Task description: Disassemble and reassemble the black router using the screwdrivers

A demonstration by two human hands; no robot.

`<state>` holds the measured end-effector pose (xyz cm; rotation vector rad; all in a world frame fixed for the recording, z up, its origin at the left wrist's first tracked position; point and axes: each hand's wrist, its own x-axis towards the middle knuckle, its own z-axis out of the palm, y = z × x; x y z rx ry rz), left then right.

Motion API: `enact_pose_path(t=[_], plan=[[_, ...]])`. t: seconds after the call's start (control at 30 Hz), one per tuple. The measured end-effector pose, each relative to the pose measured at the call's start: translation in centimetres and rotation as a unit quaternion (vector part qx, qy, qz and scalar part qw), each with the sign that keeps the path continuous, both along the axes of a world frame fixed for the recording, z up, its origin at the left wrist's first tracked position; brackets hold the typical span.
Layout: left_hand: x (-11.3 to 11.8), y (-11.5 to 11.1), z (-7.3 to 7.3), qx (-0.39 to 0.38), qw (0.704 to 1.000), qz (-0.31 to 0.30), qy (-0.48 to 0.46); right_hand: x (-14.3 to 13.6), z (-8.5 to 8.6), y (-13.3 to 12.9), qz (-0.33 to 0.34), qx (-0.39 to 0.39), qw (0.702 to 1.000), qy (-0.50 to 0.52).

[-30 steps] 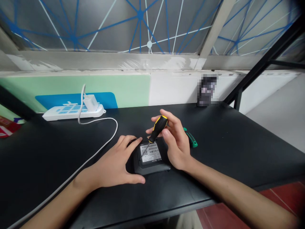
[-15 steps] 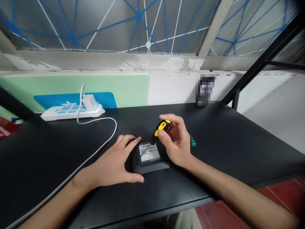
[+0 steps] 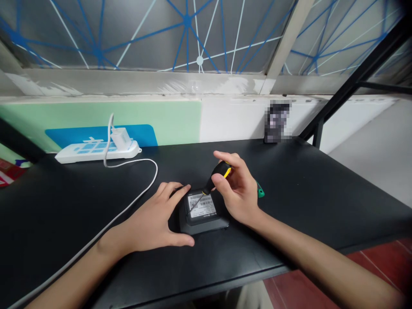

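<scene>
In my right hand (image 3: 240,189) is a screwdriver (image 3: 215,177) with a black and yellow handle, held between thumb and fingers. Its thin shaft slants down to the left, and the tip meets the left part of a small black electronic box (image 3: 206,226). That box lies on the table with a white printed label (image 3: 201,206) facing up. My left hand (image 3: 154,219) braces the box's left side, the fingers at its far corner and the thumb along its near edge. Behind my right wrist pokes out a green object (image 3: 260,191), mostly hidden.
A white power strip (image 3: 71,153) stands at the back left with a white charger (image 3: 121,138) plugged in. The charger's white cable (image 3: 141,195) runs over the black table (image 3: 305,197) past my left arm. A pixelated dark object (image 3: 277,122) leans on the wall.
The screwdriver handle has turned in my right fingers, so its yellow parts show differently. My right index finger has lifted slightly. My left hand and the box have stayed in place.
</scene>
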<state>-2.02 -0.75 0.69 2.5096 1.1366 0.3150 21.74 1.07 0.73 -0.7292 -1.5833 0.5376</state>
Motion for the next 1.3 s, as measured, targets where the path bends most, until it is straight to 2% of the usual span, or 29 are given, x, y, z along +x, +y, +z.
enact_pose_path(t=[0.2,0.37,0.57,0.7,0.77,1.0,1.2,1.3], plan=[[0.01,0.02,-0.07,-0.002,1.0,-0.002,-0.006,0.11,0.18,-0.17,0.057,-0.01,0.998,0.008],[-0.06,0.06,-0.22,0.006,1.0,-0.003,-0.019,0.19,-0.14,-0.1,0.067,-0.034,0.997,0.019],[-0.04,0.02,-0.04,-0.01,1.0,0.0,-0.001,0.01,-0.08,0.03,0.031,-0.031,0.999,0.024],[0.1,0.02,0.13,-0.015,1.0,0.005,0.006,-0.14,-0.2,0.33,0.0,0.016,0.999,0.036],[0.13,0.05,0.09,-0.009,1.0,0.003,-0.001,-0.1,-0.28,0.35,0.002,0.023,0.999,0.036],[0.09,0.08,0.01,-0.002,1.0,-0.001,-0.007,0.11,-0.01,-0.27,0.057,-0.04,0.997,0.033],[0.09,0.05,0.02,0.01,1.0,0.001,-0.003,0.11,0.27,0.08,0.012,0.018,1.0,0.009],[0.08,0.06,0.03,0.003,1.0,0.0,0.004,0.18,0.22,-0.02,0.027,0.017,0.999,0.013]])
